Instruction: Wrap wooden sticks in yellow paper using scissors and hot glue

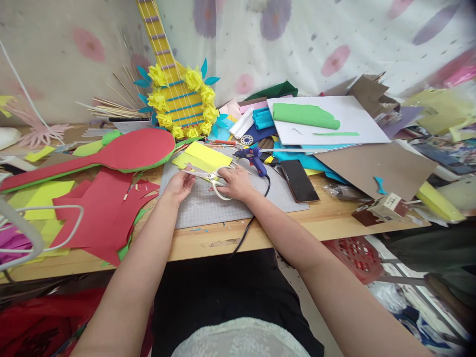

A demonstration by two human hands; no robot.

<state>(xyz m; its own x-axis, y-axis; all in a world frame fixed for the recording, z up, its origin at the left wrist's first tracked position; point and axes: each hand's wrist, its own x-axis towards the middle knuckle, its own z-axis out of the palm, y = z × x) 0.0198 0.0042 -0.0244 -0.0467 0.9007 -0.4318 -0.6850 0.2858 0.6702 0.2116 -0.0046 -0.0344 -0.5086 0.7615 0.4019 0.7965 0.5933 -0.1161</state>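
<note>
My right hand [236, 183] grips the scissors [214, 175] by their white handles, with the blades pointing left. At the blade tips, the fingers of my left hand [180, 186] are pinched together; what they hold is too small to make out. Sheets of yellow paper [208, 154] lie just beyond the scissors on a grey cutting mat [208, 213]. A blue glue gun [256, 159] rests right of my right hand, its black cord running toward the table's front edge.
A phone [299, 180] lies at the mat's right edge. To the left are a red guitar-shaped cutout [137, 148] and red paper [100, 213]. A yellow flower-trimmed paper guitar [182, 101] leans at the back. Green crepe paper [305, 115] lies on a white board [357, 119].
</note>
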